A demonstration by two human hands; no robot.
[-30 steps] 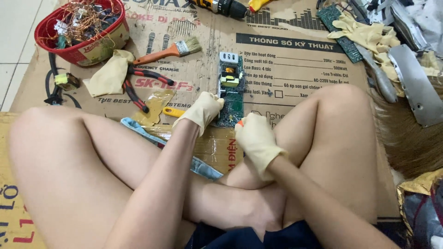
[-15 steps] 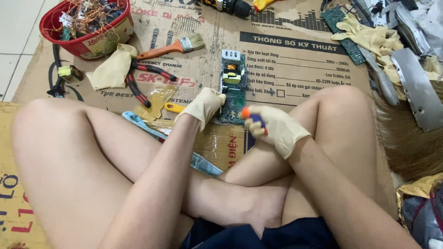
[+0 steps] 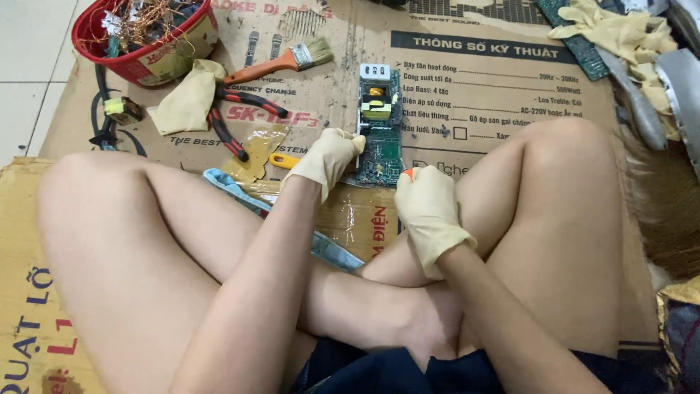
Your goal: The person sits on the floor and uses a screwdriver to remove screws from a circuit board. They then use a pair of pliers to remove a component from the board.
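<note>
Cardboard (image 3: 510,109) floor: my left hand (image 3: 328,157) steadies board (image 3: 380,138); right hand (image 3: 430,211), beside board, closed on orange-tipped tool (image 3: 409,173). Stripping step; next needs careful tip placement.

matt rubbery glove on the left hand (image 3: 329,155), glossy green circuit board (image 3: 380,131) right beside it, all lying on rough brown cardboard (image 3: 503,102)

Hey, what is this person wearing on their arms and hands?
Both hands, left hand and right hand, wear thin cream-yellow rubber gloves that fit loosely, wrinkle at the knuckles and end at the wrists. Above the gloves the forearms have no sleeves. No watch, bracelet or markings show.
</note>
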